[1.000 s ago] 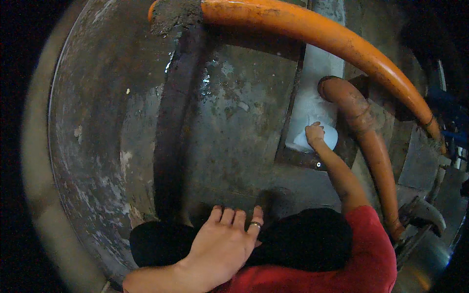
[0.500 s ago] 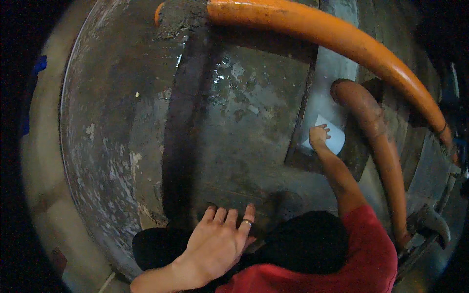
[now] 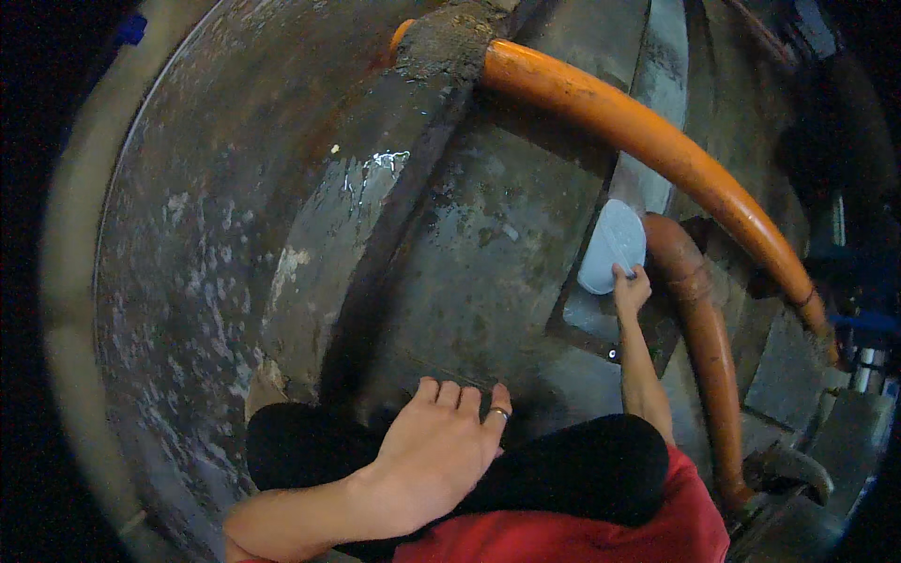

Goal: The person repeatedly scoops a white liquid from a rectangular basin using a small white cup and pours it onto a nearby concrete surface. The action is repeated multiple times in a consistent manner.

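My right hand (image 3: 633, 289) is closed on the lower edge of a white, rounded, flat piece (image 3: 612, 242) with a narrow strip across its face. Its exact kind I cannot make out. The piece is tilted up above a pale wet channel (image 3: 589, 314) in the floor, beside the bend of a dull orange pipe (image 3: 671, 244). My left hand (image 3: 441, 446), a ring on one finger, extends palm down over my black-clad legs (image 3: 572, 469). Its fingers are stretched out and hold nothing.
A thick bright orange pipe (image 3: 638, 122) arches across the far side from a cement-covered joint (image 3: 446, 42). A dark ledge (image 3: 375, 291) runs along the left of the wet concrete floor (image 3: 469, 291). A curved wall (image 3: 178, 281) encloses the left. A hammer-like head (image 3: 793, 469) lies at lower right.
My right hand has turned the white piece from low over the channel to tilted up, its broad face showing. The whole view has shifted, and my left hand keeps its pose.
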